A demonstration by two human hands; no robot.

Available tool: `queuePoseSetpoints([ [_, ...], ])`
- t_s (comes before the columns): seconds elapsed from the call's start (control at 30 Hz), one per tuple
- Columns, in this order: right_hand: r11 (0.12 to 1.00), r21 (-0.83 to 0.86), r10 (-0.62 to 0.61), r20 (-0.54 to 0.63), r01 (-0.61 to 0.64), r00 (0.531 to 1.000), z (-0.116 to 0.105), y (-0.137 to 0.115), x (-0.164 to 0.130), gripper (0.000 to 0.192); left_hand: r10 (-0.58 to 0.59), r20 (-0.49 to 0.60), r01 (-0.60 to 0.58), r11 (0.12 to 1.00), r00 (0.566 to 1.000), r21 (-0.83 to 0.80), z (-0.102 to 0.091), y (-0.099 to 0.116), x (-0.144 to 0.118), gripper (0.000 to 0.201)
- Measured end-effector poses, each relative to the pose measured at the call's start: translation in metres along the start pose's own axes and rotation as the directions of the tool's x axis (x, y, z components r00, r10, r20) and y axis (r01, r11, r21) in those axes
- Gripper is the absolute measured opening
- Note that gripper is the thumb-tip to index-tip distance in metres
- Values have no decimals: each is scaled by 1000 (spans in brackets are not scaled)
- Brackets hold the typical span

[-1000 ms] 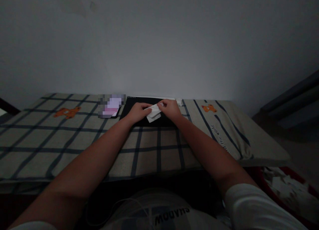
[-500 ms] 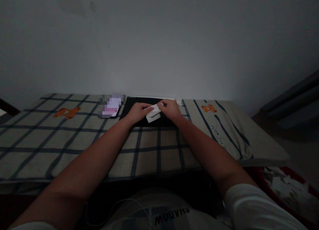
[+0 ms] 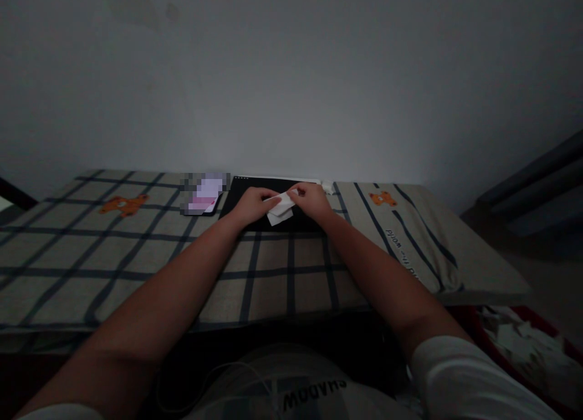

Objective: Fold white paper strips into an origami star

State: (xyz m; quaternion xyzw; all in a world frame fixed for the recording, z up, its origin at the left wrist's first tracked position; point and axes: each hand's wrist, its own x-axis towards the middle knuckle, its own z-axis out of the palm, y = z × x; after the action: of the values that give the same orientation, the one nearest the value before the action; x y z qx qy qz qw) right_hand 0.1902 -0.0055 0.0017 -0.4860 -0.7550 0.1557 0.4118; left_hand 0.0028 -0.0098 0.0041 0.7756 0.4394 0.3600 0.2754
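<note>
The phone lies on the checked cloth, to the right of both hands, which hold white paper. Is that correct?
Wrong side: in the head view the phone lies on the checked cloth, to the left of both hands, which hold white paper.

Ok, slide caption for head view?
Left hand and right hand hold white paper over a flat black object on checked cloth.

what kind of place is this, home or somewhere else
Probably a room in a home, though little of it shows: a checked cloth with orange bear prints covers a surface by a plain wall, and a phone lies on it.
</note>
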Motion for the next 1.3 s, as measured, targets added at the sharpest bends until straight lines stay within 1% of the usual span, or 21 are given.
queuePoseSetpoints([
  [0.1,999,46,14,23,-15,1000,1,4,1,20,-15,-10,16,1000,1000,15,0,-1,0,33],
  [0.2,995,93,37,77,-44,996,1,4,2,21,-36,-16,36,999,999,25,-1,0,0,34],
  [0.33,998,62,23,125,-31,992,-2,1,1,20,-47,-22,48,999,999,7,-1,3,0,34],
  [0.53,998,62,5,111,-12,994,-3,0,1,20,-69,-35,68,997,997,-29,0,1,-1,36],
  [0.67,997,67,18,99,-24,995,-2,2,2,18,-63,-21,61,996,998,-58,0,-2,0,37],
  [0.8,996,78,38,116,-47,993,-3,0,2,18,-62,-14,61,998,998,-34,0,-2,0,36],
  [0.93,995,90,39,121,-50,992,-3,-1,1,19,-84,-32,84,996,996,-12,-1,0,0,36],
  [1.13,997,70,19,108,-27,994,1,2,2,18,-103,-59,108,990,993,91,-1,1,1,34],
  [1.23,997,69,33,120,-41,992,1,3,2,18,-105,-58,110,989,993,97,-1,2,1,33],
  [1.3,994,98,41,141,-55,989,2,3,2,18,-94,-63,99,991,994,87,-1,3,1,33],
])
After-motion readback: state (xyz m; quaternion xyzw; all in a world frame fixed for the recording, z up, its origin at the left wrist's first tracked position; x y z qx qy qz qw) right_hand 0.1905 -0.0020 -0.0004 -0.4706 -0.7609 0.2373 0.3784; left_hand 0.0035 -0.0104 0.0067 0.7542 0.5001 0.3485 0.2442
